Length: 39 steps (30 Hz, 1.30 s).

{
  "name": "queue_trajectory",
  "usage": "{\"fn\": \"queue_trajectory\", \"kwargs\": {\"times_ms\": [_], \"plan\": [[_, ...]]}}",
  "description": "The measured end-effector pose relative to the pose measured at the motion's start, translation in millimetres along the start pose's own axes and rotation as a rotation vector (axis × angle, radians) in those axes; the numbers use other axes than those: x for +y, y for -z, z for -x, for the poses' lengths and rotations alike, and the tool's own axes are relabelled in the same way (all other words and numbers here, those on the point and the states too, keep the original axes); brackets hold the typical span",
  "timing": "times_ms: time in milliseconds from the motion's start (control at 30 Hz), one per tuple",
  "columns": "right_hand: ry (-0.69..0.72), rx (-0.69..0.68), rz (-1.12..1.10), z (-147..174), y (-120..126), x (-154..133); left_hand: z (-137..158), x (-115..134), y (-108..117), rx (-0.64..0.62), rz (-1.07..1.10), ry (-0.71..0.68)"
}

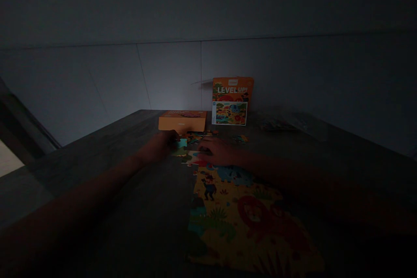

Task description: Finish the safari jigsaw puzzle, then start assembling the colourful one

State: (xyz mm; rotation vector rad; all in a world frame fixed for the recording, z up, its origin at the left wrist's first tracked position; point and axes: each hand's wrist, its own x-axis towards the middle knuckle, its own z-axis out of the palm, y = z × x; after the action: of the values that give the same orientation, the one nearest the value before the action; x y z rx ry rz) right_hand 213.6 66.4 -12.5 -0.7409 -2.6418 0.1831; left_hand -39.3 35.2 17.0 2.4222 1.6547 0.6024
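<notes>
In the dim head view, my left hand (167,141) is closed at the fingertips on a light-blue and green puzzle piece (181,143), left of the other pieces. My right hand (217,150) rests low over the top edge of the partly joined jigsaw puzzle (228,221), its fingers bent and apart. Close by its fingertips lies a pale puzzle piece (191,157). The joined part shows lions, a blue elephant, a crocodile and a figure in a hat. My right hand and forearm hide some of its upper edge.
Loose puzzle pieces (195,138) lie beyond my hands, with more pieces (241,139) to the right. An orange box (182,122) lies behind them. An orange "LEVEL UP!" box (232,95) stands against the wall. Clear plastic packaging (293,124) sits at the back right of the grey table (130,208).
</notes>
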Motion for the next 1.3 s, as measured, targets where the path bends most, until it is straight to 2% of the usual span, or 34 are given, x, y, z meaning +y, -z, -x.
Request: {"fn": "queue_trajectory", "kwargs": {"times_ms": [167,533,700,900,1100,1300], "plan": [[0.000,0.014,-0.005,-1,-3,3,0,-2,-3,0.003,0.012,-0.040],[0.004,0.008,-0.002,0,-1,0,2,2,-4,-0.014,-0.051,-0.038],[0.003,-0.089,0.085,-3,8,-7,2,-1,-5,-0.024,-0.052,-0.047],[-0.208,-0.224,0.371,1,30,-42,3,2,-3,-0.048,-0.064,-0.039],[-0.337,-0.287,0.331,8,33,-68,4,6,-1,-0.031,-0.075,-0.052],[-0.393,-0.289,0.292,5,27,-68,7,12,1,-0.017,-0.025,-0.042]]}}
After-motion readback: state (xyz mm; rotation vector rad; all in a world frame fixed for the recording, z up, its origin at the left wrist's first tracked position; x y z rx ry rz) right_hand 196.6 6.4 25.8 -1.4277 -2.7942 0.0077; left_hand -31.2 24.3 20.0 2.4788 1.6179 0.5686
